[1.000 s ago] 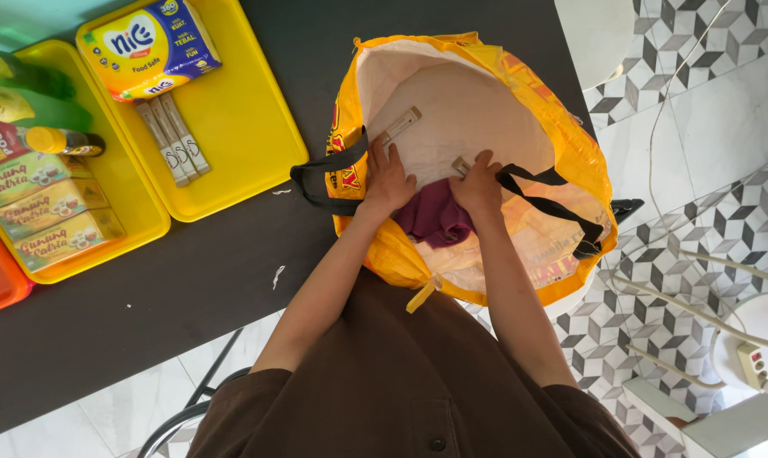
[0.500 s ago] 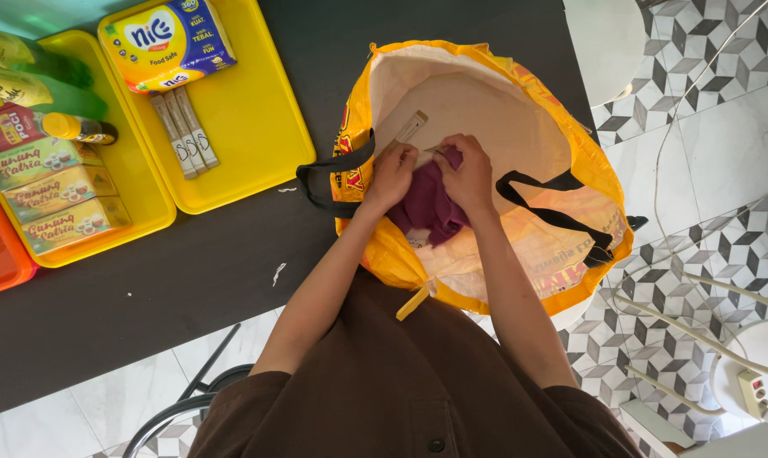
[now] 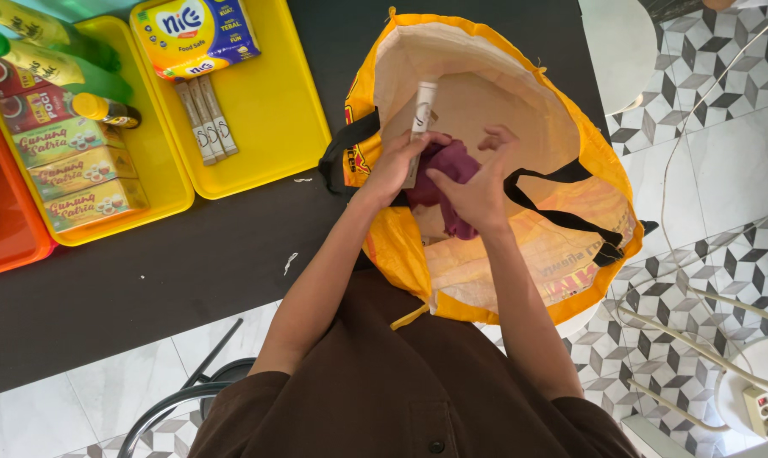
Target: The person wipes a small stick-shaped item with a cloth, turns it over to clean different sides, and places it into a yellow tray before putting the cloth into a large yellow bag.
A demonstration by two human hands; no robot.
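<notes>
A black table carries a big open yellow bag at about two o'clock, with yellow trays of packets at ten o'clock. Over the bag's mouth, the left hand pinches a slim white sachet pointing to twelve o'clock. The right hand, fingers loosely spread, rests against a purple cloth between both hands.

A domestic or small-shop setting was suggested, though which of the two could not be told. Packaged groceries were laid out on yellow trays at the upper left of the frame, upon a black table. A patterned tile floor was seen at the right, and a power strip with white cables at the lower right.
</notes>
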